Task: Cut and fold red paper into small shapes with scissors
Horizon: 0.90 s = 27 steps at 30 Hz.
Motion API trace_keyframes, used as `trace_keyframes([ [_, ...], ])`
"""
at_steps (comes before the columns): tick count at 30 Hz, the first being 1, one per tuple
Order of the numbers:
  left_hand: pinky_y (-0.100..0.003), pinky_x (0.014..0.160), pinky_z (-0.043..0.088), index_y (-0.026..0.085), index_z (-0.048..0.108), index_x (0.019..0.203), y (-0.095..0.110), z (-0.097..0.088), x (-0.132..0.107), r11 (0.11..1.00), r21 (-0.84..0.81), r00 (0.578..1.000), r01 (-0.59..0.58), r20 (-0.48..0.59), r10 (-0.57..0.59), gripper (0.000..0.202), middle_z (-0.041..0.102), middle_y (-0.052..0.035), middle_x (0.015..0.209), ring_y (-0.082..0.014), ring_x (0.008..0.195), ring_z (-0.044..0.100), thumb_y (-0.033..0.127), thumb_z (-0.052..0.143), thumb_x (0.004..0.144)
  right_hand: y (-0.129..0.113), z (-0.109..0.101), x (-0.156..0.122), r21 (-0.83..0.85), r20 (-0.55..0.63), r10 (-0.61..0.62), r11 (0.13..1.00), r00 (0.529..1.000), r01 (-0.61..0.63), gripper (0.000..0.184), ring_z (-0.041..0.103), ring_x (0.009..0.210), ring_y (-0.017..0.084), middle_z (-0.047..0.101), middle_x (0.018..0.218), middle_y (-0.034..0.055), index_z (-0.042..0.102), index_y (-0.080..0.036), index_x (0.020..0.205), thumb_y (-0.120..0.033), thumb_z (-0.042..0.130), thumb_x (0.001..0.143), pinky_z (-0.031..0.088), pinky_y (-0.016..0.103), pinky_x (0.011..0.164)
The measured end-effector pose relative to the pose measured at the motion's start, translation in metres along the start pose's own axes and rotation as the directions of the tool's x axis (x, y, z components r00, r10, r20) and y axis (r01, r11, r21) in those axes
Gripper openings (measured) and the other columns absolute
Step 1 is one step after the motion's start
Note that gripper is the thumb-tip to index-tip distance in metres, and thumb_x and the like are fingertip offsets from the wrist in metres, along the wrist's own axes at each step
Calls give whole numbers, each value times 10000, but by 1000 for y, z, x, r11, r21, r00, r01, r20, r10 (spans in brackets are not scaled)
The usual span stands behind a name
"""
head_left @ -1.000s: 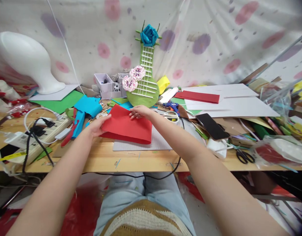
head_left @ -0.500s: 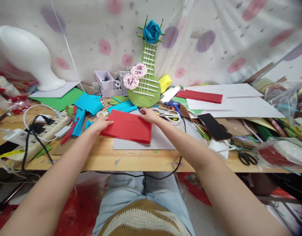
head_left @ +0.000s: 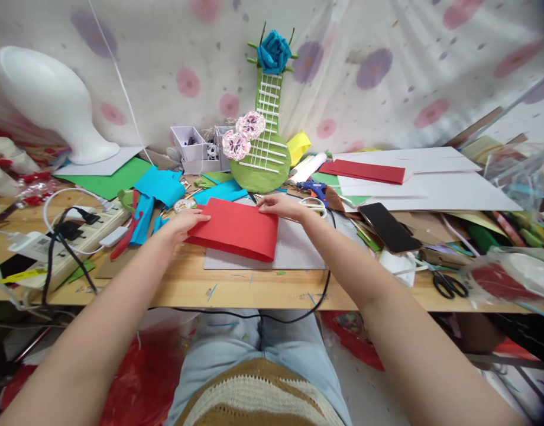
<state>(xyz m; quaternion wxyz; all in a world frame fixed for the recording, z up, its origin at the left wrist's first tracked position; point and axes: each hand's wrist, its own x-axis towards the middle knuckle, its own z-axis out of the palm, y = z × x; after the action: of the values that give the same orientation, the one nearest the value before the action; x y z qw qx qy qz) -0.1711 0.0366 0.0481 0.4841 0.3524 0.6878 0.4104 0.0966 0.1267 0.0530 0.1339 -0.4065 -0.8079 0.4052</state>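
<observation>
A folded sheet of red paper lies slightly tilted over a grey board near the table's front. My left hand grips its left edge, thumb on top and the other fingers hidden beneath. At the far right corner, my right hand pinches the paper's back edge. White-handled scissors lie partly hidden behind my right wrist. Just beyond them sits a blue glue gun. Behind the paper stands a green lute-shaped craft piece with white strings and a blue flower on top.
On the left are a power strip with cables, blue paper pieces and a white mannequin head. To the right lie a phone, black scissors, white boards and a red folded strip. A black cord hangs over the front edge.
Both hands and the red paper have shifted slightly to the right. My right hand now covers more of the white-handled scissors. The view has moved a little.
</observation>
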Motion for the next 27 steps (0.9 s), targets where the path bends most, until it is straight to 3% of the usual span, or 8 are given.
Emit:
trace_keyframes([
  [3, -306, 664, 547, 159, 662, 735, 2, 20, -11, 998, -29, 986, 62, 160, -57, 219, 719, -72, 776, -222, 741, 684, 189, 763, 543, 8, -22, -12, 12, 114, -28, 1000, 993, 26, 328, 585, 946, 146, 661, 1045, 37, 655, -159, 1028, -364, 603, 776, 417, 216, 795],
  [6, -322, 691, 542, 153, 659, 738, 2, 42, -22, 998, -53, 978, 32, 206, -20, 216, 720, -64, 758, -231, 757, 685, 204, 751, 549, 7, -30, -17, -95, 85, -28, 995, 996, 36, 379, 587, 952, 166, 661, 1057, 47, 657, -171, 1035, -457, 535, 819, 422, 234, 791],
  [9, -332, 709, 535, 155, 650, 743, 0, 59, -31, 999, -42, 969, -15, 246, 25, 219, 715, -50, 734, -238, 773, 683, 232, 740, 559, 3, -28, -19, -235, 63, -12, 972, 998, 27, 327, 589, 934, 168, 667, 1035, 33, 670, -194, 1008, -435, 543, 827, 415, 229, 775],
  [15, -318, 671, 522, 142, 628, 773, -13, 79, -32, 957, 201, 964, -208, 208, 166, 162, 717, -65, 807, -250, 790, 676, 232, 657, 641, 3, -20, -32, -462, 4, 128, 880, 992, -112, 316, 592, 865, 179, 659, 999, 53, 655, -196, 1032, -400, 614, 793, 392, 227, 681],
  [20, -323, 799, 497, 155, 587, 1028, -20, 89, -23, 857, 408, 949, -316, 142, 282, 350, 683, -104, 1053, -250, 966, 642, 219, 644, 689, 8, 4, -46, -423, -244, 161, 870, 956, -254, 316, 588, 836, 182, 658, 953, 67, 600, -188, 1102, -380, 512, 867, 370, 241, 659],
  [23, -316, 845, 476, 149, 513, 1185, -20, 88, -20, 843, 446, 951, -302, 77, 300, 509, 650, -124, 1120, -237, 1014, 622, 244, 658, 707, 16, 18, -46, -371, -333, 132, 892, 934, -258, 254, 580, 799, 173, 661, 898, 49, 612, -195, 1015, -366, 478, 882, 354, 242, 641],
  [27, -323, 821, 475, 107, 432, 1263, -22, 82, -20, 864, 436, 965, -250, 39, 259, 574, 666, -132, 1023, -227, 955, 636, 305, 620, 759, 28, 20, -39, -274, -344, 141, 931, 928, -243, 213, 565, 755, 149, 653, 843, 27, 628, -181, 895, -360, 520, 853, 348, 226, 619],
])
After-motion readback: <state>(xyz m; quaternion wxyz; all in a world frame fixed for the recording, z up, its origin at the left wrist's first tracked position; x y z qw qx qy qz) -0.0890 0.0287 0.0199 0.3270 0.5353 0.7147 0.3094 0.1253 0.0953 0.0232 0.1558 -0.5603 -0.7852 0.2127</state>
